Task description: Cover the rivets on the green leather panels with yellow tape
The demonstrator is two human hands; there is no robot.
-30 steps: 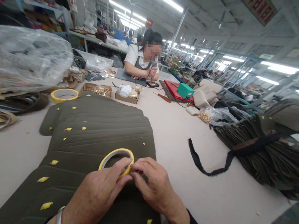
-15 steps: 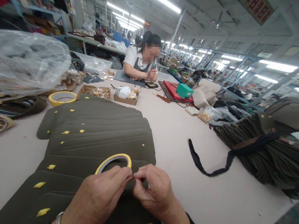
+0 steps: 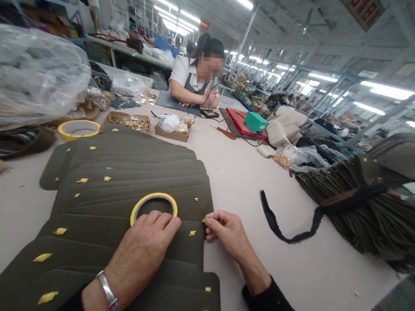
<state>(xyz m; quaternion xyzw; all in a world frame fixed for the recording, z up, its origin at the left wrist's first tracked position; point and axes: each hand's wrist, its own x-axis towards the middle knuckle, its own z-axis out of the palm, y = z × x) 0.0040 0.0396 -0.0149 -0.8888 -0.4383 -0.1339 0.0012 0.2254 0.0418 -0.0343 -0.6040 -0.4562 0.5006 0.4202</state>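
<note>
Dark olive panels (image 3: 115, 234) lie overlapped on the pale table, with small yellow tape pieces stuck on them. My left hand (image 3: 146, 246), a silver band at its wrist, is closed on the near side of a yellow tape roll (image 3: 136, 203) above the panels. To its right, my right hand (image 3: 225, 229) pinches a small yellow tape piece (image 3: 204, 220) at the right edge of a panel. A small metal stud (image 3: 196, 199) shows on the panel just above that hand.
Another tape roll (image 3: 78, 129) and two boxes of metal parts (image 3: 171, 132) stand beyond the panels. A black strip (image 3: 287, 237) and a tied olive stack (image 3: 364, 211) lie right. Across the table, a person (image 3: 195, 82) works near a green box (image 3: 256, 123).
My hands have moved apart: the right went right and up to the panel edge, and the left shifted slightly with the tape roll, which moved up. A yellow piece near the edge is now uncovered.
</note>
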